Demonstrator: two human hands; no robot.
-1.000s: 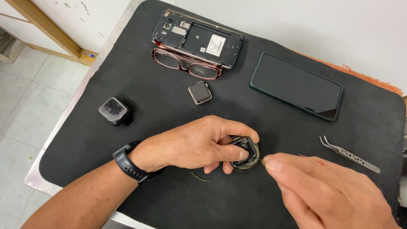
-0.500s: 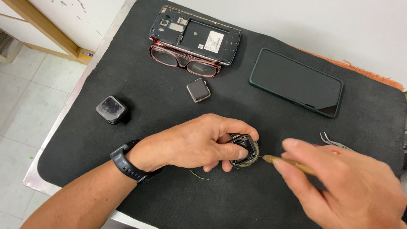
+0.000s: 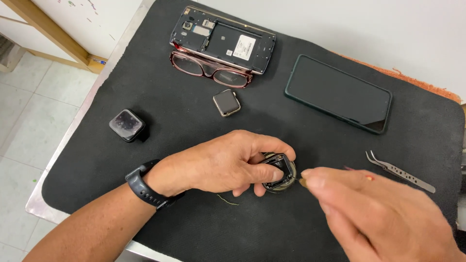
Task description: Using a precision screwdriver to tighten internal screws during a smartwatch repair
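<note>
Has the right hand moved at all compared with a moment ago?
Yes. The right hand slid left, back toward the opened watch case and away from the tweezers, which stayed put on the black mat.

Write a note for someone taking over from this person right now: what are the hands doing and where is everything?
Left hand: grip pinned on the opened watch case, holding it down on the black mat.
Right hand: pinches a thin tool, its tip at the case's right edge.
Nearby: tweezers lie at right; a silver watch body and a dark watch body lie apart on the mat; glasses, an opened phone and a dark phone sit at the far side.
Done: the case is open.
Left: cannot tell what remains inside; the fingers hide it.
</note>
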